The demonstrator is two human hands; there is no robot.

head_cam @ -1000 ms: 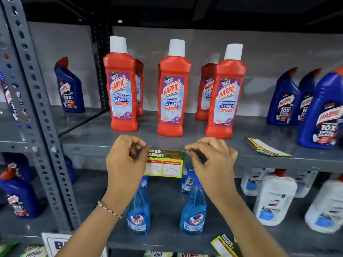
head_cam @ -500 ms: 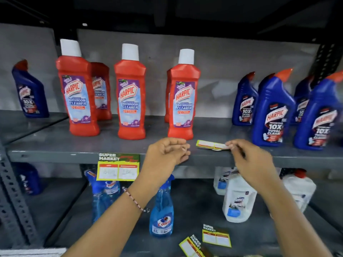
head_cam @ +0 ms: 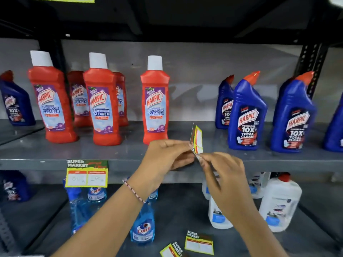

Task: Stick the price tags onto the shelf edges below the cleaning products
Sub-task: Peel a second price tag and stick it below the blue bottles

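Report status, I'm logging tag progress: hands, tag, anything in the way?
Both hands, left and right, pinch one yellow-bordered paper price tag above the grey metal shelf edge. Not stuck yet. Nothing in the way.

Dim under top shelf, shelf face evenly lit. Blue bottles right of it motion-blurred. Wide-angle bowing at edges. Bright glare spot top-right corner.

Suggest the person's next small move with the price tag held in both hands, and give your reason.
Probably lower the price tag to the bare shelf edge below the blue bottles and press it on. Both the left hand and right hand pinch it upright; one tag already hangs under the red bottles.
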